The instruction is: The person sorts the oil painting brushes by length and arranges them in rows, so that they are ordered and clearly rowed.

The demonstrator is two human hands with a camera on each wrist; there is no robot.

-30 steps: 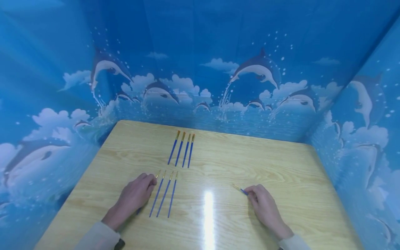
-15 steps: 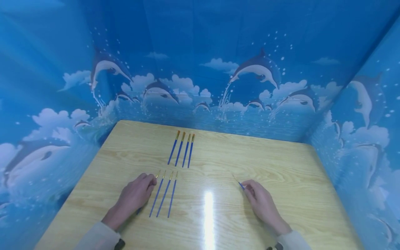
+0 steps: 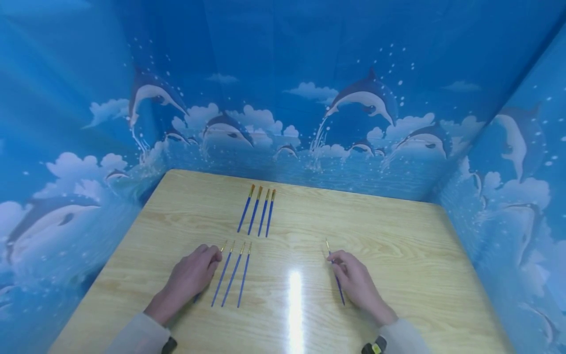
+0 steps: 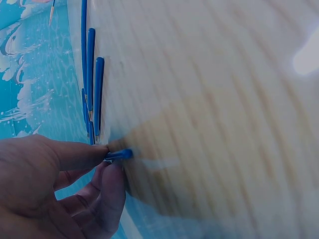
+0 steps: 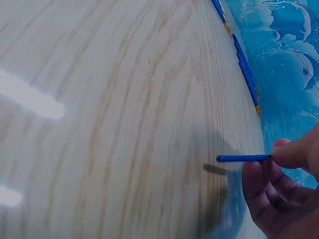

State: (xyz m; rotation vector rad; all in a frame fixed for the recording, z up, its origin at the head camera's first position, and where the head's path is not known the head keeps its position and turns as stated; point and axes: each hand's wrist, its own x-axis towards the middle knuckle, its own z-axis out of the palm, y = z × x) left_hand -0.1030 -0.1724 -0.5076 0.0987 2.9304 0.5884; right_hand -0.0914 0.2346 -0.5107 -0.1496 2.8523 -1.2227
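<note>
In the head view my left hand (image 3: 192,270) rests low at the left end of the near row of thin paintbrushes. Its thumb and finger pinch one blue-handled paintbrush (image 4: 119,155), mostly hidden under the hand in the head view. Three more thin paintbrushes (image 3: 233,278) lie side by side just right of it, gold ferrules pointing away. Right of the light reflection, my right hand (image 3: 355,280) pinches another thin paintbrush (image 3: 339,290) between thumb and fingers. That brush's tip points away from me, and its handle end stands above the wood, casting a shadow in the right wrist view.
Farther back lies a row of several wider paintbrushes (image 3: 254,214), brown bristles toward the far edge. The wood-grain table (image 3: 389,221) carries a bright reflection near its middle. Blue dolphin-print sheets (image 3: 283,98) enclose the table at the back and sides.
My right hand has moved left and slightly away from me, and its paintbrush has turned from slanting left to pointing nearly straight away. The left hand has stayed in place.
</note>
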